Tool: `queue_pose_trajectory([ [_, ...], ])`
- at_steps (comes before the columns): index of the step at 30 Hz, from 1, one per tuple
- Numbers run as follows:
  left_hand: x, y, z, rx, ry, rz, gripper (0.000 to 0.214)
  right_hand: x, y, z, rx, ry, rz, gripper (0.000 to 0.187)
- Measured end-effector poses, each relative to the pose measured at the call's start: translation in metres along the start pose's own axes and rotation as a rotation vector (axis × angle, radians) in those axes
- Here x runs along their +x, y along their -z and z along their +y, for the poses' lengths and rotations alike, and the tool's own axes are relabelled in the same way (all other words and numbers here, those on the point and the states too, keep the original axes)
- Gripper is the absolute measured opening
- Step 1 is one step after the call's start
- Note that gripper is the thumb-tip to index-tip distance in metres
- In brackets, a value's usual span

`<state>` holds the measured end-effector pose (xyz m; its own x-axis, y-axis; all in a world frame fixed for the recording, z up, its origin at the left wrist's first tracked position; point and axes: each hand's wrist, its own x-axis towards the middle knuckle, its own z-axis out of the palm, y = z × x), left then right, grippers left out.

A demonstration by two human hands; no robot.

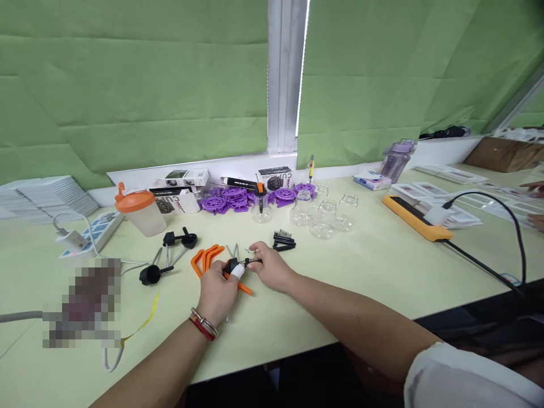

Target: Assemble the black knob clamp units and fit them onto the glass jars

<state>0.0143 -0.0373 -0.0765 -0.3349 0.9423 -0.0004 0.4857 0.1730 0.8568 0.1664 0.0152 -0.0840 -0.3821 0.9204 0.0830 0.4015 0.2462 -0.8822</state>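
Observation:
My left hand [217, 290], its thumb wrapped in white, grips a black plastic cap [232, 264] with thin metal tubes. My right hand [272, 267] pinches a small black piece [254, 262] against the cap's right side. Between the hands a small metal part shows, too small to name. Bent orange handles [206, 258] lie just behind my left hand, and another orange piece [245, 289] pokes out beneath it. Beyond my right hand rest several black levers [284, 245] and small springs [283, 233]. To the left stand black caps [151, 274] with metal tubes attached.
Purple plastic wheels [227, 199], cup holder boxes [176, 200] and clear glass jars [322, 218] line the back. An orange-lidded shaker [142, 211] and a white power strip [96, 231] stand left. An orange power strip [416, 219] lies right; another person's hand [533, 187] shows at the edge.

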Motion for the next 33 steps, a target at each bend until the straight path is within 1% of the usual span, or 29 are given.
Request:
queue_pose_trajectory([
  [2, -0.0001, -0.0001, 0.0016, 0.014, 0.002, 0.008, 0.029, 0.0010, -0.0022, -0.0003, -0.030, -0.015, 0.018, 0.033],
  [7, -0.0007, -0.0001, 0.0030, 0.031, -0.016, 0.011, 0.029, 0.0024, -0.0036, 0.0002, -0.076, -0.016, 0.029, 0.013],
  [12, -0.0011, 0.0004, 0.0038, 0.033, -0.004, -0.004, 0.031, 0.0017, -0.0022, 0.0008, -0.045, 0.000, 0.043, 0.017],
  [16, -0.0007, 0.0002, 0.0034, 0.029, -0.022, -0.003, 0.031, 0.0022, -0.0030, 0.0027, -0.017, 0.028, 0.021, 0.012],
  [19, -0.0006, 0.0001, 0.0028, 0.037, -0.019, -0.006, 0.032, 0.0023, -0.0030, 0.0029, -0.030, 0.017, 0.040, 0.015],
  [26, -0.0005, -0.0004, 0.0039, 0.073, -0.014, 0.004, 0.031, 0.0012, -0.0018, 0.0017, -0.031, 0.024, 0.047, 0.016],
  [30, -0.0005, -0.0007, 0.0047, 0.101, -0.017, 0.015, 0.029, 0.0005, -0.0021, 0.0011, -0.053, 0.010, 0.043, 0.010],
  [33, -0.0003, -0.0007, 0.0044, 0.103, -0.017, 0.016, 0.030, 0.0006, -0.0024, 0.0012, -0.056, 0.000, 0.062, 0.016],
])
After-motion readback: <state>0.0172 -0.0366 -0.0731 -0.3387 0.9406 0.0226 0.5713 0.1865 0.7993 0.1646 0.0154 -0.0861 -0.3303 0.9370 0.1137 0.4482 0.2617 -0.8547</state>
